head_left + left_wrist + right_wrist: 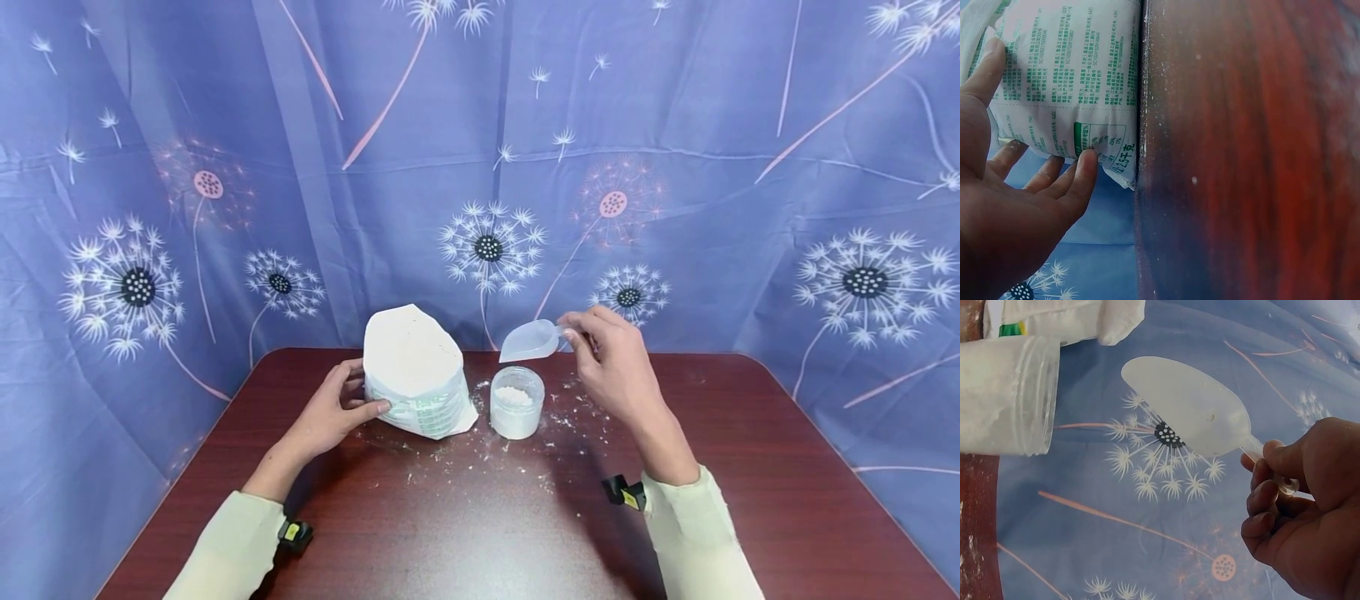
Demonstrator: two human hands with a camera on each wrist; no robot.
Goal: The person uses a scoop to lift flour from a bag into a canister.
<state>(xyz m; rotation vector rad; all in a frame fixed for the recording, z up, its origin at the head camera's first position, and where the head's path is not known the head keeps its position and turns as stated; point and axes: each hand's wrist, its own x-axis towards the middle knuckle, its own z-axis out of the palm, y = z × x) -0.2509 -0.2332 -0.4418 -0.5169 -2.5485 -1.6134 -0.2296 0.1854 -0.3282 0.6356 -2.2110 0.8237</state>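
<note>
My left hand (324, 415) grips the side of a white, green-printed bag (431, 410) standing open at the top, with white powder inside. The left wrist view has the thumb on one side of the bag (1066, 62) and the fingers on another. Between the thumb and curled fingers of my right hand (617, 367) is the handle of a translucent plastic scoop (531, 342). It is held above and slightly right of a clear round jar (516, 423), partly filled with white powder. In the right wrist view the scoop's bowl (1191, 403) looks empty, apart from the jar (997, 394).
The dark red wooden table (450, 533) has white powder scattered around the jar and bag. A blue curtain (420, 192) with dandelion prints hangs behind the table and along both sides. Black devices with yellow labels (296, 533) are strapped at both wrists.
</note>
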